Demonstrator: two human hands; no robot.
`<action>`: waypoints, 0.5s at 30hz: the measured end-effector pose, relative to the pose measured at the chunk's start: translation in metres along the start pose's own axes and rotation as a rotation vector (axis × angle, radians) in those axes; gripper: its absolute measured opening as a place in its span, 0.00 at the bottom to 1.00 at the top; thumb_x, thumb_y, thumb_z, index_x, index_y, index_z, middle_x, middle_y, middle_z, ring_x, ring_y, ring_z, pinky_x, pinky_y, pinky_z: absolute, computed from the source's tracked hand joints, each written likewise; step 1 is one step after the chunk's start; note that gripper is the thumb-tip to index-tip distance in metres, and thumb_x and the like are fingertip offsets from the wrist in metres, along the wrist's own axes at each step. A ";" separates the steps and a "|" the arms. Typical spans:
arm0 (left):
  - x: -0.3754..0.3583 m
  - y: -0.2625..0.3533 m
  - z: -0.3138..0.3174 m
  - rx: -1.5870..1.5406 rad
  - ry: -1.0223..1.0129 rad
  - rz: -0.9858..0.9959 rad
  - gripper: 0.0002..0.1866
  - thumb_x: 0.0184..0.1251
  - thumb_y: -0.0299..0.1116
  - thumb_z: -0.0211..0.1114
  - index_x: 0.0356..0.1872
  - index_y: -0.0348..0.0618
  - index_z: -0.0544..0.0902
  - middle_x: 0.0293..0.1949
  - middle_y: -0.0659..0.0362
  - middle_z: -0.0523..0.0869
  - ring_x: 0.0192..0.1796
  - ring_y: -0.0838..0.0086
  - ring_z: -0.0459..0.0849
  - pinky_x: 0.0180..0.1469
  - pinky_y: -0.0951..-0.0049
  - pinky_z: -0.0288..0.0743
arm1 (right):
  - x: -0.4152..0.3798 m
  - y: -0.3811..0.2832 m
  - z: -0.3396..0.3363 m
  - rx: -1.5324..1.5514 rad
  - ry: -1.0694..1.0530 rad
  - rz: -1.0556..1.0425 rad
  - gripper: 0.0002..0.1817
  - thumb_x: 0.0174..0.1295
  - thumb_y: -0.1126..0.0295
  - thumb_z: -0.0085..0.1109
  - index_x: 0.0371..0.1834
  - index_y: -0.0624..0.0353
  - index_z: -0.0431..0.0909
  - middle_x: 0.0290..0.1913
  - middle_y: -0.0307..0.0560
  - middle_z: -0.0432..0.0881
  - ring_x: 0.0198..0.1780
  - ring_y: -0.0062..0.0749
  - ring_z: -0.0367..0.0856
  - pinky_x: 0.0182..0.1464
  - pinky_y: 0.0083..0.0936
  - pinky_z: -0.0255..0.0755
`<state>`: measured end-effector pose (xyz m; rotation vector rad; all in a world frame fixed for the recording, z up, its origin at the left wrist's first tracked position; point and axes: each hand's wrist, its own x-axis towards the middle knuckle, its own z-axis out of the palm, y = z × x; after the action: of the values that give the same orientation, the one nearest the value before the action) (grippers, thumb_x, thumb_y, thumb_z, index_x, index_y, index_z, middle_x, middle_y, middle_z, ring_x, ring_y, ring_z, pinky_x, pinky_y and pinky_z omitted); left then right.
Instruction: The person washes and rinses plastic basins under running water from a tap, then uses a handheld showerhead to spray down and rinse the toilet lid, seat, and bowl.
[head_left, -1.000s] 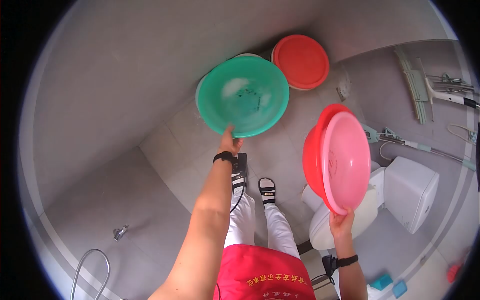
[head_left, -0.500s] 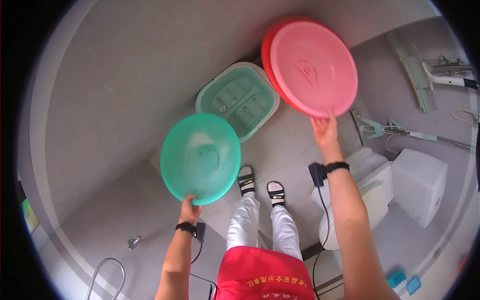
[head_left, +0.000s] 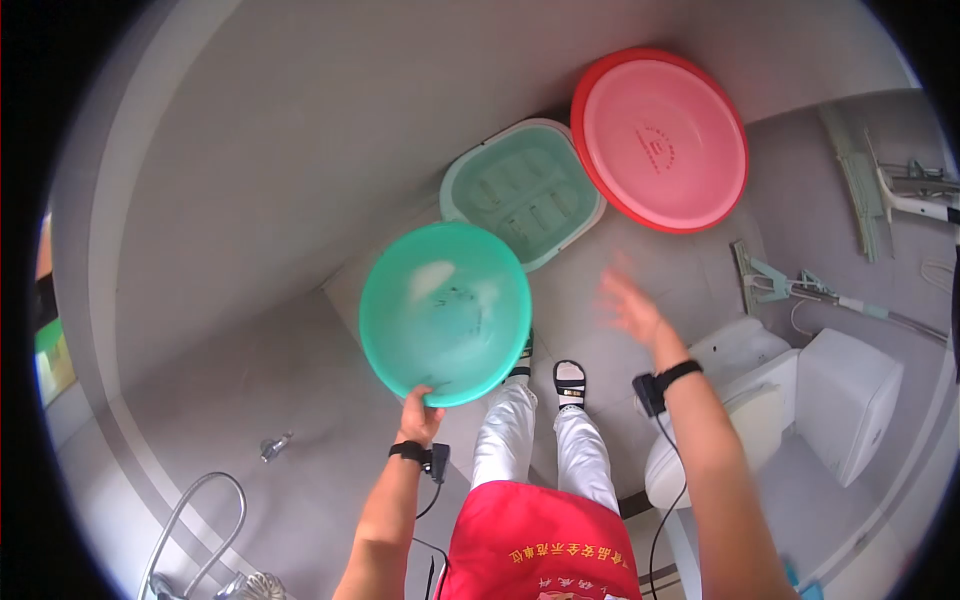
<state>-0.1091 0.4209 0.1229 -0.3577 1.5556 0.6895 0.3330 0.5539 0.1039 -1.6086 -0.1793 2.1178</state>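
Left hand (head_left: 420, 415) pinches green basin (head_left: 445, 312) rim, best kept level; right hand (head_left: 628, 308) open, empty, near pink basin (head_left: 665, 135).

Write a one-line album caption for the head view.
Left hand grips a green basin by its rim; empty right hand hangs open below stacked pink and red basins.

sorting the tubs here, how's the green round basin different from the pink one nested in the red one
The green round basin is held up by its rim in the left hand; the pink basin is in no hand, and the right hand is open and apart from it. The green basin is alone; the pink one sits inside a red basin. The green one shows whitish patches inside; the pink one bears a small printed mark. Both are round plastic.
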 end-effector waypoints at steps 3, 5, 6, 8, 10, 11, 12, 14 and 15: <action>-0.017 -0.012 0.030 -0.024 -0.031 -0.027 0.08 0.62 0.31 0.60 0.42 0.48 0.77 0.36 0.64 0.81 0.35 0.77 0.79 0.29 0.78 0.71 | -0.038 0.030 0.053 -0.136 -0.132 0.212 0.58 0.58 0.44 0.67 0.80 0.49 0.33 0.76 0.49 0.58 0.64 0.50 0.73 0.59 0.49 0.74; -0.026 -0.020 0.039 -0.031 -0.046 -0.044 0.08 0.62 0.31 0.60 0.42 0.48 0.77 0.36 0.64 0.81 0.34 0.78 0.79 0.29 0.78 0.71 | -0.062 0.049 0.083 -0.083 -0.169 0.288 0.60 0.59 0.49 0.68 0.79 0.51 0.29 0.73 0.55 0.61 0.59 0.54 0.78 0.56 0.46 0.78; -0.024 -0.027 0.033 -0.033 -0.138 -0.042 0.09 0.62 0.30 0.60 0.44 0.46 0.77 0.37 0.64 0.82 0.36 0.77 0.80 0.30 0.78 0.73 | -0.074 0.055 0.096 -0.041 -0.212 0.265 0.53 0.62 0.52 0.66 0.78 0.54 0.35 0.70 0.56 0.64 0.58 0.52 0.79 0.55 0.45 0.79; -0.048 -0.036 0.044 0.027 -0.184 0.013 0.12 0.63 0.33 0.63 0.47 0.45 0.77 0.38 0.62 0.82 0.38 0.76 0.81 0.32 0.77 0.75 | -0.091 0.067 0.110 0.054 -0.246 0.215 0.41 0.67 0.57 0.61 0.75 0.60 0.47 0.65 0.58 0.70 0.57 0.49 0.80 0.54 0.43 0.80; -0.077 -0.041 0.054 0.027 -0.237 0.058 0.17 0.65 0.38 0.65 0.51 0.43 0.76 0.40 0.61 0.82 0.40 0.75 0.81 0.34 0.76 0.76 | -0.097 0.084 0.116 0.164 -0.225 0.172 0.31 0.69 0.62 0.56 0.70 0.64 0.58 0.61 0.59 0.74 0.55 0.47 0.82 0.55 0.43 0.80; -0.087 -0.039 0.055 -0.008 -0.269 0.073 0.21 0.65 0.40 0.65 0.55 0.42 0.74 0.41 0.60 0.82 0.41 0.74 0.82 0.35 0.75 0.77 | -0.102 0.090 0.120 0.133 -0.202 0.153 0.28 0.70 0.63 0.55 0.68 0.65 0.60 0.60 0.58 0.75 0.54 0.47 0.82 0.55 0.43 0.80; -0.098 -0.036 0.053 -0.047 -0.297 0.089 0.25 0.66 0.42 0.66 0.58 0.41 0.73 0.43 0.59 0.82 0.42 0.73 0.82 0.36 0.74 0.77 | -0.106 0.088 0.124 0.100 -0.181 0.138 0.25 0.70 0.64 0.53 0.66 0.66 0.63 0.58 0.57 0.77 0.54 0.46 0.82 0.55 0.43 0.80; -0.117 -0.026 0.040 -0.042 -0.004 0.235 0.32 0.67 0.46 0.66 0.64 0.38 0.67 0.48 0.56 0.81 0.46 0.71 0.81 0.40 0.72 0.78 | -0.107 0.085 0.133 0.041 -0.185 0.119 0.22 0.70 0.69 0.47 0.65 0.65 0.65 0.58 0.55 0.77 0.56 0.44 0.81 0.52 0.44 0.82; -0.127 -0.026 0.031 -0.044 0.140 0.299 0.35 0.67 0.48 0.66 0.67 0.37 0.64 0.51 0.54 0.80 0.48 0.70 0.80 0.42 0.70 0.78 | -0.105 0.090 0.145 0.045 -0.183 0.124 0.22 0.70 0.69 0.47 0.65 0.64 0.65 0.58 0.55 0.77 0.55 0.44 0.81 0.52 0.44 0.82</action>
<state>-0.0545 0.3976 0.2415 -0.2111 1.7489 0.9480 0.1924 0.4536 0.2063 -1.4324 -0.0921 2.3472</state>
